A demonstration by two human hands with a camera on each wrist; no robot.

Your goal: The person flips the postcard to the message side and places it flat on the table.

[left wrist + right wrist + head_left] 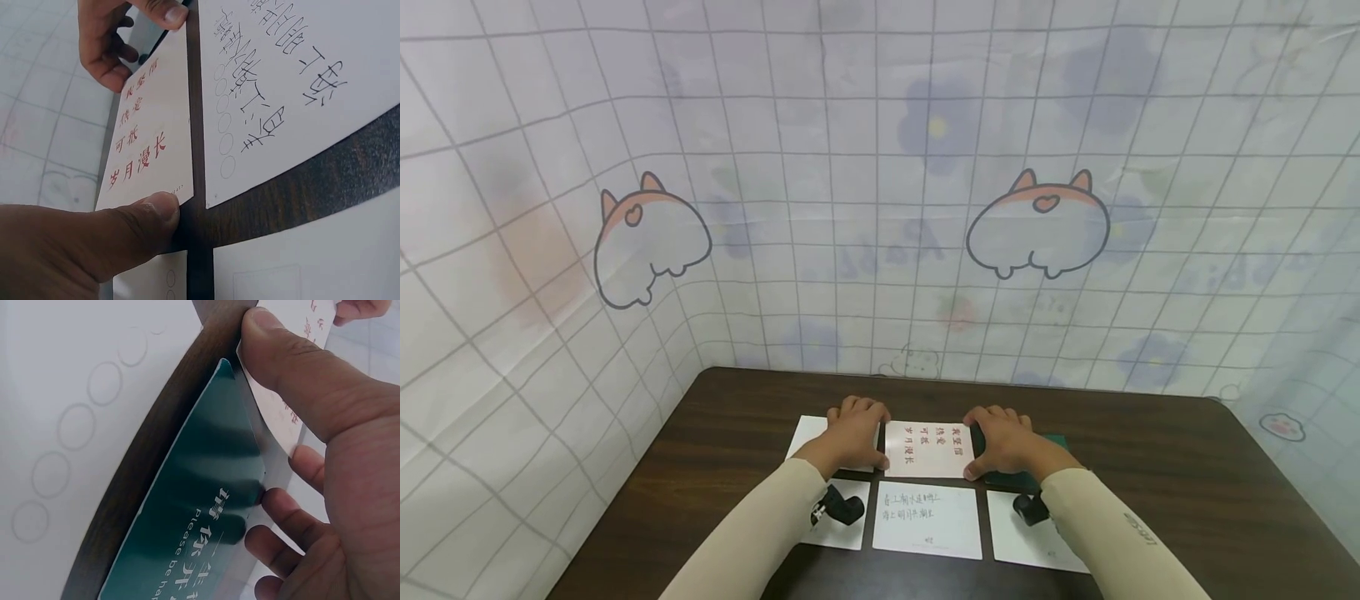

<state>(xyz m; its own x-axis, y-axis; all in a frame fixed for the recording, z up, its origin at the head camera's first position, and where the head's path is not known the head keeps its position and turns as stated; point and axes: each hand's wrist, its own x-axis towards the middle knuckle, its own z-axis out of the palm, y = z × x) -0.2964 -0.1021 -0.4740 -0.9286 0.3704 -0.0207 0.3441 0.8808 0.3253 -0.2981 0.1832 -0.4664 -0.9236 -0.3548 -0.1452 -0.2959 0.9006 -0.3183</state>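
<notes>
Both hands hold the red-lettered card (928, 448) by its side edges near the table's (1187, 483) middle: the left hand (850, 437) pinches its left edge, the right hand (1011, 443) its right, thumbs at the near corners, apparently to square it. A green card (187, 525) lies under the right fingers, white cards (927, 518) along the near edge

You've got a dark wood-grain bench (1150, 467) set in a corner. A pale grid-pattern cloth backdrop (865, 167) with faded flowers wraps the back and both sides; two cartoon corgi-rump prints sit on it, one at the left (651, 242), one at the right (1037, 225), plus a small paw print (1282, 427) low at the far right. On the near part of the bench you see a white card with black handwriting (928, 518) in the middle, a white card at near left (850, 533), another white card at near right (1022, 546), and a white card at far left (808, 433). All four lie flat, narrow gaps between them.
</notes>
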